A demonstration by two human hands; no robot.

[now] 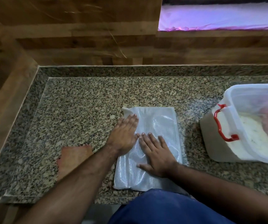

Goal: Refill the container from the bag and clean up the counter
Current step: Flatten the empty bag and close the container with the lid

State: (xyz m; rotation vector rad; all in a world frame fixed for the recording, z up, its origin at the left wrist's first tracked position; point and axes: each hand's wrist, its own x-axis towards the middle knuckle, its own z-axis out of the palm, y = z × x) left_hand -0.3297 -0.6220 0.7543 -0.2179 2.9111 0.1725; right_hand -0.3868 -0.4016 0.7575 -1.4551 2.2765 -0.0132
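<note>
An empty clear plastic bag (159, 125) lies flat and folded on the speckled granite counter (75, 110), near its front edge. My left hand (123, 133) rests palm down on the bag's upper left part, fingers together. My right hand (157, 156) presses flat on the bag's lower middle, fingers slightly spread. At the right stands a translucent plastic container (236, 113) with a red latch handle (222, 125), without a lid, holding white grains (256, 135).
An orange-brown cloth (72, 159) lies on the counter left of my left forearm. Wooden panels wall the counter at the back and left. A bright window opening is at top right. Blue clothing shows at the bottom.
</note>
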